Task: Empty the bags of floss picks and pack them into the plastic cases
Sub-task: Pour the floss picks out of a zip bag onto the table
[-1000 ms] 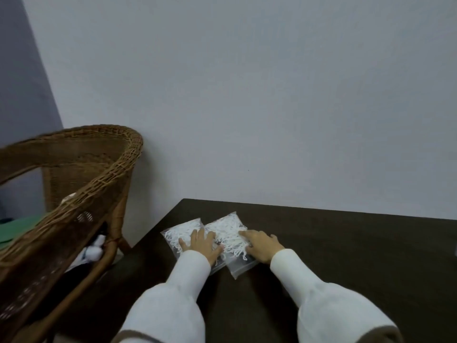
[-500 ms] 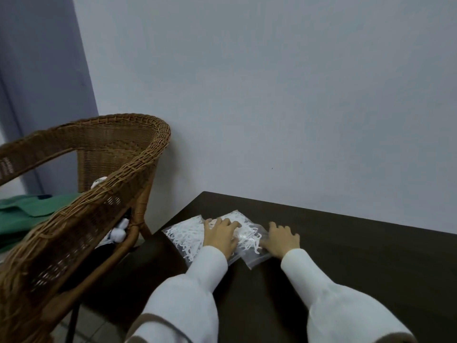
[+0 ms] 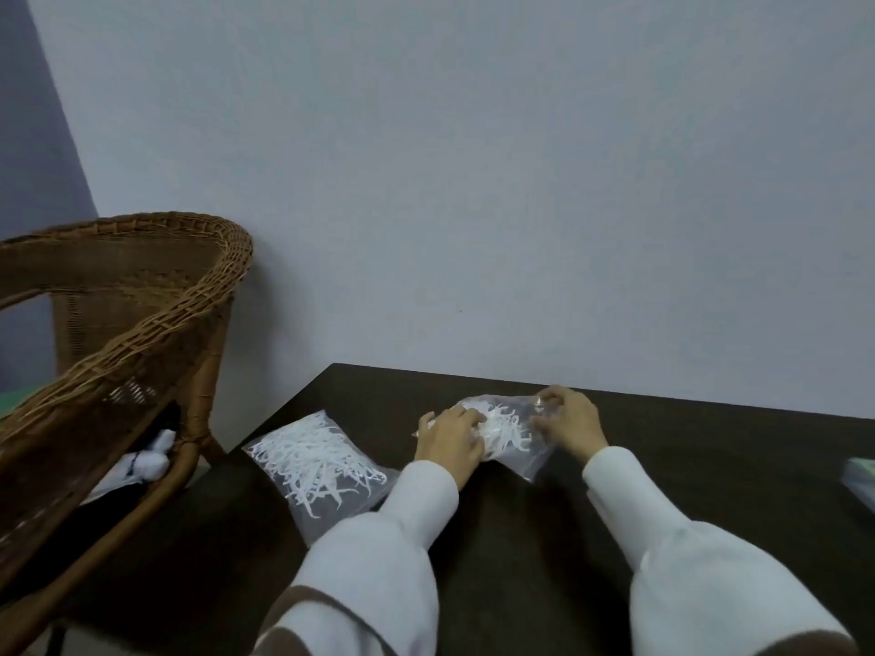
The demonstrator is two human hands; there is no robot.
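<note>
Two bags: both clear plastic, both filled with white floss picks, both on the dark table (image 3: 663,490).
Far left: a wicker chair (image 3: 142,333) stands beside the table's left edge, against the pale wall (image 3: 473,158); a white cloth (image 3: 147,459) and something dark lie on its seat, too dim to make out.
Left bag (image 3: 315,464): lies flat near the table's left corner, untouched, its picks a loose tangle inside; its near corner is hidden under the left sleeve (image 3: 379,551).
Left hand (image 3: 450,440): rests on the left end of the second bag, fingers curled down and gripping the plastic there.
Second bag (image 3: 504,433): sits between the two hands, near the table's far edge, well apart from the left bag; it is bunched and partly raised off the surface, and its picks are gathered in the middle.
Right hand (image 3: 566,416): fingers bent, pinching the bag's upper right edge; whether that edge is open cannot be told.
Right sleeve (image 3: 686,551): white, like the left one, reaching in from the bottom of the view.
Far right: a pale greenish, clear-looking object (image 3: 859,480) lies at the picture's edge on the table, too cut off to identify.
</note>
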